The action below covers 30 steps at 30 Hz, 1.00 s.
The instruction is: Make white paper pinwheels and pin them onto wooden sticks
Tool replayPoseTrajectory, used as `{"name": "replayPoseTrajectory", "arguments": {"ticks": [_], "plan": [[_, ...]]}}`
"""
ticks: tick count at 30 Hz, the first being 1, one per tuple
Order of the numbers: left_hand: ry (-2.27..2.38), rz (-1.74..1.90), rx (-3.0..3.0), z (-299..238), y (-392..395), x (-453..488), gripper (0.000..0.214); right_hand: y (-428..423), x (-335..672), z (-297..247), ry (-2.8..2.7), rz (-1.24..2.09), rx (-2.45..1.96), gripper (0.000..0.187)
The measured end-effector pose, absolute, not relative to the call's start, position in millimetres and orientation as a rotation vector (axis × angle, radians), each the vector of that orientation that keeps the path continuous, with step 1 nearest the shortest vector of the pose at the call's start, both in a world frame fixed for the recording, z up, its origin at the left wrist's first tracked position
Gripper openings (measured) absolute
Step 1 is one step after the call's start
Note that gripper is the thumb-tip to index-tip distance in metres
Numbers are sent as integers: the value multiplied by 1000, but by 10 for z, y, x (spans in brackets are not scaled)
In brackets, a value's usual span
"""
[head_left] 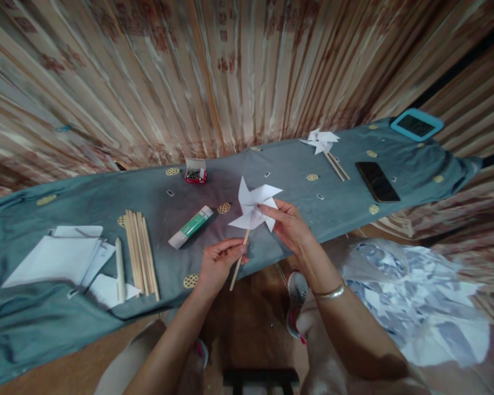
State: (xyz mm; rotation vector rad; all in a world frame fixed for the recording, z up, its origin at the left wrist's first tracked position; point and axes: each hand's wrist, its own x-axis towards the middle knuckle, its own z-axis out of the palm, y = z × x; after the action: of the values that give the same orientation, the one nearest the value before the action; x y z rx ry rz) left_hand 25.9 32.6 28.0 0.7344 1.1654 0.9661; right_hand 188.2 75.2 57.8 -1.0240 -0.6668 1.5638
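A white paper pinwheel (253,206) on a wooden stick (237,270) is held up over the near edge of the cloth-covered table. My left hand (222,262) pinches the stick below the paper blades. With thumb and fingers, my right hand (287,222) grips the pinwheel near its middle, the thumb lying at the centre. Whether a pin sits under that thumb is hidden. Left of the pinwheel lies a green and white glue tube (191,226). Behind it stands an open small red box (196,174) of metal pins.
On the left lie wooden sticks (140,255), a white pen-like tool (121,269) and white paper sheets (61,253). Pinwheels on sticks (321,140), a dark phone (377,181) and a blue-framed device (417,124) rest at right. A bag of paper scraps (420,296) is on the floor.
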Motion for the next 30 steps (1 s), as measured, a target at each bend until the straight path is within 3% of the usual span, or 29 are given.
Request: {"name": "replayPoseTrajectory", "arguments": {"ticks": [30], "plan": [[1295, 1156, 1179, 215, 366, 79, 15, 881, 1721, 349, -513, 1628, -984, 27]]}}
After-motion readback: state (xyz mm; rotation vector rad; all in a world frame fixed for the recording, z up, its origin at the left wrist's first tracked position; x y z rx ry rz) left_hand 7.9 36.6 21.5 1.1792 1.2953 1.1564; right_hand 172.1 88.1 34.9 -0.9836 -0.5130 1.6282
